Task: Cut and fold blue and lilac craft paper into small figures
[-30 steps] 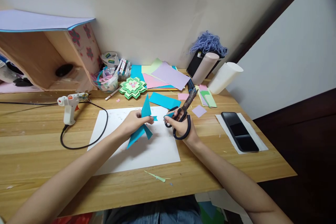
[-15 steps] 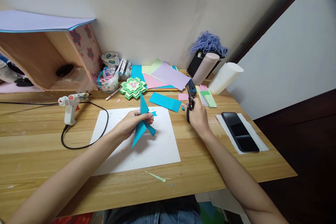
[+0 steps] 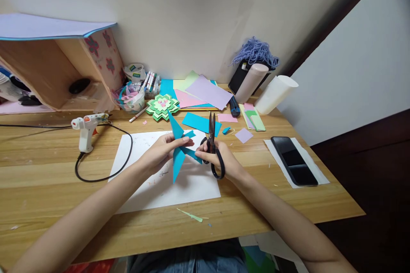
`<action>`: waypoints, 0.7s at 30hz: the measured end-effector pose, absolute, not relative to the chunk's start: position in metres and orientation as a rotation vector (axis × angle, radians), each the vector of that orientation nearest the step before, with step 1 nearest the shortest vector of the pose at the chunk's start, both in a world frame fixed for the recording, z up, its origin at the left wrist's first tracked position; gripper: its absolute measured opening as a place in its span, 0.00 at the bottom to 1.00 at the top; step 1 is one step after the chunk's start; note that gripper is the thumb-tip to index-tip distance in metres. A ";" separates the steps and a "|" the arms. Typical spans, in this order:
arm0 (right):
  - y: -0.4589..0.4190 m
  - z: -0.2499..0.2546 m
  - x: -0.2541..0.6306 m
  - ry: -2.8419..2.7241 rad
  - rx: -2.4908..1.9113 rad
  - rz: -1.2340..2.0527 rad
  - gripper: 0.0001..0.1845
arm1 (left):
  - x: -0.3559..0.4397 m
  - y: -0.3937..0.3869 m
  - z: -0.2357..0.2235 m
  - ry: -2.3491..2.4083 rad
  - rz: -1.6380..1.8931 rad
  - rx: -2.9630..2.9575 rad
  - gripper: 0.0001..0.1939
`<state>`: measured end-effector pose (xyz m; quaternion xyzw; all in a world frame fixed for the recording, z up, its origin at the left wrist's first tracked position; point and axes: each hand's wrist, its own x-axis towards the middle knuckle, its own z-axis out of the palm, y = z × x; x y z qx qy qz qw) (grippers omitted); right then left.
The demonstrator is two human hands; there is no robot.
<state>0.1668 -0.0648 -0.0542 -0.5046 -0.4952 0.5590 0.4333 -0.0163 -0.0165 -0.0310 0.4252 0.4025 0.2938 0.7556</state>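
My left hand (image 3: pixel 163 150) pinches a blue cut-paper shape (image 3: pixel 178 161) with several pointed arms, held above a white sheet of paper (image 3: pixel 141 198). In my right hand (image 3: pixel 221 158) are black-handled scissors (image 3: pixel 212 132), blades pointing up and away from me. The thumb and finger of that hand also touch the lower right arm of the blue shape. Just beyond the hands lies a blue paper strip (image 3: pixel 201 123), with a small blue scrap (image 3: pixel 226 130) and a lilac paper square (image 3: pixel 244 135) to its right.
A white glue gun (image 3: pixel 86 130) with a looping black cord stands at left. Behind are a layered green paper flower (image 3: pixel 162 107), coloured paper sheets (image 3: pixel 208 91) and a tub of scraps (image 3: pixel 131 100). A phone (image 3: pixel 293 160) lies at right, near paper rolls (image 3: pixel 275 94).
My right hand has come left with the scissors, from beside the lilac square to the blue shape, and now touches it. The blue shape has turned slightly in my left hand.
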 end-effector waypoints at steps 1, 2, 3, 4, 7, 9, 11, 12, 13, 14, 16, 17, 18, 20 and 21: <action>-0.064 -0.054 0.169 -1.249 -1.255 1.385 0.17 | -0.017 -0.017 -0.029 0.890 0.625 0.987 0.14; -0.064 -0.054 0.170 -1.267 -1.253 1.379 0.16 | -0.018 -0.017 -0.028 0.906 0.601 1.050 0.16; -0.063 -0.053 0.171 -1.280 -1.249 1.373 0.16 | -0.018 -0.017 -0.027 0.930 0.564 1.110 0.18; -0.063 -0.053 0.171 -1.287 -1.244 1.365 0.15 | -0.019 -0.017 -0.026 0.957 0.519 1.163 0.19; -0.064 -0.051 0.170 -1.281 -1.237 1.336 0.16 | -0.020 -0.018 -0.025 1.021 0.410 1.266 0.15; -0.064 -0.050 0.168 -1.277 -1.239 1.321 0.16 | -0.020 -0.017 -0.026 1.045 0.398 1.304 0.12; -0.064 -0.049 0.167 -1.271 -1.248 1.309 0.16 | -0.020 -0.017 -0.027 1.065 0.411 1.321 0.10; -0.063 -0.049 0.167 -1.266 -1.252 1.309 0.16 | -0.020 -0.017 -0.027 1.076 0.419 1.321 0.10; -0.063 -0.049 0.167 -1.262 -1.254 1.315 0.16 | -0.020 -0.016 -0.027 1.088 0.426 1.320 0.09; -0.063 -0.049 0.167 -1.256 -1.253 1.324 0.16 | -0.020 -0.016 -0.027 1.098 0.430 1.319 0.09; -0.063 -0.050 0.168 -1.249 -1.249 1.338 0.16 | -0.020 -0.016 -0.027 1.103 0.432 1.320 0.11; -0.063 -0.050 0.168 -1.246 -1.251 1.338 0.17 | -0.020 -0.016 -0.027 1.097 0.428 1.320 0.11; -0.063 -0.050 0.168 -1.241 -1.253 1.332 0.16 | -0.021 -0.015 -0.027 1.088 0.425 1.320 0.12; -0.063 -0.050 0.168 -1.237 -1.252 1.314 0.16 | -0.022 -0.015 -0.028 1.063 0.416 1.317 0.14; -0.063 -0.050 0.168 -1.240 -1.250 1.305 0.15 | -0.022 -0.014 -0.028 1.054 0.412 1.317 0.15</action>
